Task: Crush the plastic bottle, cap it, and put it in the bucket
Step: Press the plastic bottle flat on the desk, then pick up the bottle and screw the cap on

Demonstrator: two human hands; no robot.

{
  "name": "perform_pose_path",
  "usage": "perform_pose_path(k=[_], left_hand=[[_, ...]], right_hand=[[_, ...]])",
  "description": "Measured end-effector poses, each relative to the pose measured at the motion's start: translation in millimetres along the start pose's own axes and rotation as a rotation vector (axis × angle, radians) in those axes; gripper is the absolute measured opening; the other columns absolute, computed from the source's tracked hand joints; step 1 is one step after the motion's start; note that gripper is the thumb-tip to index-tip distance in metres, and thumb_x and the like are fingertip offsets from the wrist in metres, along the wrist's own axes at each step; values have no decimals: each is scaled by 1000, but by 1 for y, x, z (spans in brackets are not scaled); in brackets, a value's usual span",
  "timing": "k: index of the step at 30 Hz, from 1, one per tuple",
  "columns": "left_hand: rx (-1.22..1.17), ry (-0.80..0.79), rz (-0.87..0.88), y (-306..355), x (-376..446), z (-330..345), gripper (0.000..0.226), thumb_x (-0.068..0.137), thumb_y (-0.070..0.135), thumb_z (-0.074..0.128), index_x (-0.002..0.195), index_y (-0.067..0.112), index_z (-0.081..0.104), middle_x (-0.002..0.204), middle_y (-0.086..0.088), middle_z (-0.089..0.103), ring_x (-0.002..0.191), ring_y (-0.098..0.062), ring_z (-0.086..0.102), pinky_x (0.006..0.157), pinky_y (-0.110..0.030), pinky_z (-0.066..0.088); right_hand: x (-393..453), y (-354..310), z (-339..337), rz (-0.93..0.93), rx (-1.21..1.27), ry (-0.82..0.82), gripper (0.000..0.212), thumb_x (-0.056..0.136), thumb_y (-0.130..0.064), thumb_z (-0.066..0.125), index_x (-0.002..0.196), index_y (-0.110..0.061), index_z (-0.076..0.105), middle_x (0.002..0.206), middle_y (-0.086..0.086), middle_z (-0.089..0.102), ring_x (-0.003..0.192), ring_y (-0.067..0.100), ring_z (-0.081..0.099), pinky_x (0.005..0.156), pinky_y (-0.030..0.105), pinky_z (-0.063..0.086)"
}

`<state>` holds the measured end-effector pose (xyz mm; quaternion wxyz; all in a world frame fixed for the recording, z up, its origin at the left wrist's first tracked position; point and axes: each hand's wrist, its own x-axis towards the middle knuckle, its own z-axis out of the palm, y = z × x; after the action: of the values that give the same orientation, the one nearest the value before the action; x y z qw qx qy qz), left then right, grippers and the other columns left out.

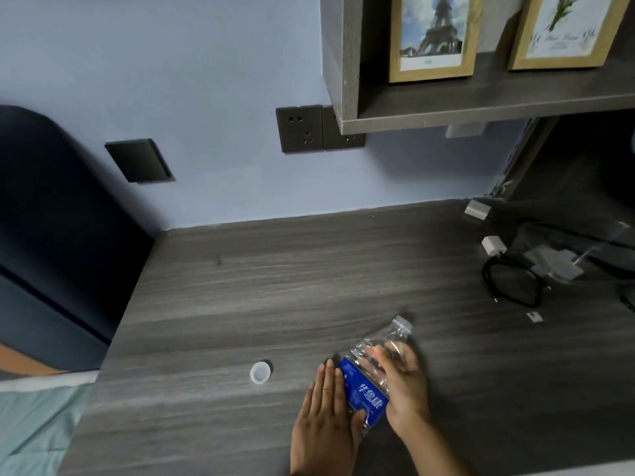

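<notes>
A clear plastic bottle with a blue label lies on the grey wooden desk, its open neck pointing up and to the right. My left hand presses flat against its left side with fingers extended. My right hand wraps around the bottle's upper right side. The bottle looks squeezed between both hands. Its white cap rests on the desk, apart, to the left of the bottle. No bucket is in view.
At the right of the desk lie white chargers, a coiled black cable and a clear plastic container. A shelf with two framed pictures hangs above. A dark blue headboard stands at the left.
</notes>
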<state>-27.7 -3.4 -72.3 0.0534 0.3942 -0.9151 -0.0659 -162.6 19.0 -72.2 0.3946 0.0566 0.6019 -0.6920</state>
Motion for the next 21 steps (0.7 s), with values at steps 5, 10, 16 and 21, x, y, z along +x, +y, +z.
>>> perform_pose_path(k=[5, 10, 16, 21], left_hand=[[-106, -201, -20, 7, 0, -14, 69, 87, 54, 14, 96, 19, 74, 111, 9, 69, 101, -1, 65, 87, -11, 46], [-308, -132, -47, 3, -2, -16, 63, 82, 50, 50, 127, 6, 52, 138, -3, 51, 120, -4, 54, 90, -13, 48], [-385, 13, -173, -54, 18, -21, 54, 91, 22, 46, 141, 19, 26, 148, -11, 30, 133, -27, 32, 111, -29, 28], [-185, -132, -318, -104, 32, -16, 49, 92, 21, 43, 140, 17, 30, 147, -7, 33, 128, -28, 31, 110, -29, 27]], right_hand=[[0, -5, 4, -19, -7, -16, 16, 83, 0, 62, 94, -11, 61, 85, 11, 70, 63, 17, 72, 59, 30, 60], [0, -16, 8, -56, -101, -71, 11, 83, -5, 65, 90, -13, 62, 86, 11, 72, 68, 22, 71, 65, 38, 59], [7, -32, 12, -26, -163, -201, 18, 82, 7, 62, 82, -11, 59, 77, 12, 68, 52, 13, 70, 50, 22, 60], [6, -36, 12, 16, -313, -291, 16, 81, 4, 64, 83, -11, 60, 79, 9, 68, 56, 13, 70, 50, 23, 60]])
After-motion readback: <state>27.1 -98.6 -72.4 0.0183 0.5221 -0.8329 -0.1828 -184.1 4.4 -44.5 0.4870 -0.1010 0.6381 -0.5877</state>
